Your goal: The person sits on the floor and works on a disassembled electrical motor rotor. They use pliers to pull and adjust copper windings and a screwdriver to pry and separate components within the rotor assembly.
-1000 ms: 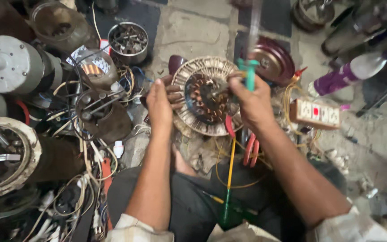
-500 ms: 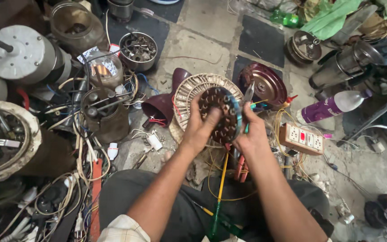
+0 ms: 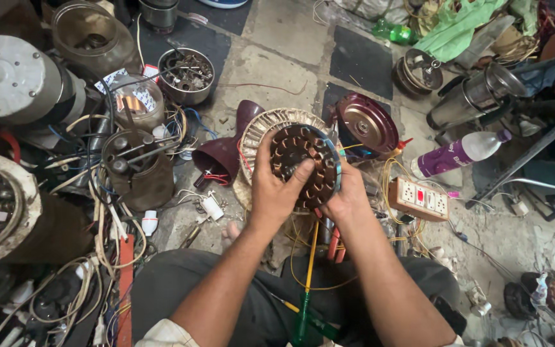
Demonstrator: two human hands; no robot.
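Since a second ago I dropped the screwdriver, both left hand (image 3: 276, 186) and right hand (image 3: 347, 196) now gripping round copper-wound stator (image 3: 304, 164).

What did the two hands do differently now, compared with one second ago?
The right hand no longer holds up the teal-handled tool; it now grips the edge of the copper-wound stator. The left hand moved from its left rim onto its face, thumb across the windings. The stator stays over the round housing.
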